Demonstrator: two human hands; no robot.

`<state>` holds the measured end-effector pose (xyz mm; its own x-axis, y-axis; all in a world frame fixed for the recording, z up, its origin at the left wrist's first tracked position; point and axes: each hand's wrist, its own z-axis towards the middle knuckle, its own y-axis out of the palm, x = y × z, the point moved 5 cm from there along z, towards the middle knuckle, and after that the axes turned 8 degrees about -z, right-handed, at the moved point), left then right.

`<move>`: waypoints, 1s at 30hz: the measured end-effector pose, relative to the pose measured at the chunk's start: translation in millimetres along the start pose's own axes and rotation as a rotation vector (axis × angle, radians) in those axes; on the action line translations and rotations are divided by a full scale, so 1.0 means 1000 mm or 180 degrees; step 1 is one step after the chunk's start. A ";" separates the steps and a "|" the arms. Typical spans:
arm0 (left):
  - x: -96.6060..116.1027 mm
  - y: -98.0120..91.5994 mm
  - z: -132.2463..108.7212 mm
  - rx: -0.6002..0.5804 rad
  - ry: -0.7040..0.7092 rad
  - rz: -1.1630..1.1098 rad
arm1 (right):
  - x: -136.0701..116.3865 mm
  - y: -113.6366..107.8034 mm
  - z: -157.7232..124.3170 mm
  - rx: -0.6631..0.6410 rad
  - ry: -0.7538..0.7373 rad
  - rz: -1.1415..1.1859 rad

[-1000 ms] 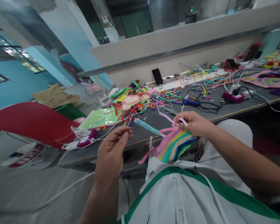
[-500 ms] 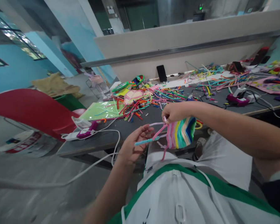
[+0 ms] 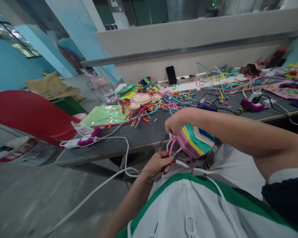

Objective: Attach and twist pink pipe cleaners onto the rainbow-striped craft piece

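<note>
My right hand [image 3: 174, 124] is closed on the top of a fan-shaped piece of striped pipe cleaners [image 3: 197, 140] in pink, yellow, green and blue, held over my lap at the front edge of the dark table [image 3: 144, 137]. Loose pink pipe cleaner ends [image 3: 171, 147] hang from the piece. Just below it, my left hand [image 3: 159, 164] pinches the teal-wrapped stick [image 3: 175, 154], of which only the tip shows past my fingers.
A heap of coloured pipe cleaners [image 3: 154, 104] and a green sheet [image 3: 106, 116] cover the table's middle. A glue gun [image 3: 85, 138] with a white cable [image 3: 114, 178] lies at the left edge; a phone [image 3: 171, 75] leans on the back wall. A red chair [image 3: 27, 114] stands left.
Both hands have come down and in toward my lap. My left hand, apart and open a second ago, has closed on the teal stick under the striped piece, which my right hand moved left.
</note>
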<state>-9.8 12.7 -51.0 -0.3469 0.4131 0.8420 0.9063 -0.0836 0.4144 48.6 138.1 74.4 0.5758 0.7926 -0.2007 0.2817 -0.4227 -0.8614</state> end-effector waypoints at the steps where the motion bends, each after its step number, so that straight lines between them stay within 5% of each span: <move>1: -0.002 -0.002 0.000 0.0034 0.0006 -0.0073 | -0.001 -0.001 -0.001 -0.0022 -0.0120 0.0027; 4: -0.005 -0.008 -0.001 0.0128 0.0073 -0.0306 | -0.002 -0.018 -0.018 0.0417 -0.0588 0.0399; 8: -0.001 -0.014 0.000 0.0180 0.0371 -0.0577 | 0.022 -0.044 -0.073 0.2453 -0.0873 0.1312; 10: 0.003 -0.014 0.001 0.0204 0.0587 -0.0731 | 0.047 -0.029 -0.103 0.3669 -0.0678 0.2063; 13: 0.007 -0.006 0.004 0.0244 0.0860 -0.1004 | 0.075 0.039 -0.119 0.4735 -0.0371 0.3350; 16: 0.007 0.009 0.010 0.0155 0.1021 -0.1272 | 0.073 0.118 -0.091 0.4230 -0.0394 0.4697; 19: 0.001 0.024 0.018 -0.0151 0.1077 -0.1564 | 0.046 0.163 -0.059 0.3446 -0.0803 0.5328; 23: -0.017 0.028 0.032 -0.0340 0.0998 -0.1920 | 0.015 0.166 -0.040 0.2834 -0.1667 0.5334; 30: -0.050 0.012 0.050 0.0126 0.0523 -0.2139 | 0.017 0.176 -0.011 0.2526 -0.1065 0.6033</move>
<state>30.7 36.7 -105.0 -0.8655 0.2206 0.4497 0.4890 0.1769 0.8542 116.5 72.6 -75.3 -0.4633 -0.2246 -0.8573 -0.7246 -0.4608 0.5124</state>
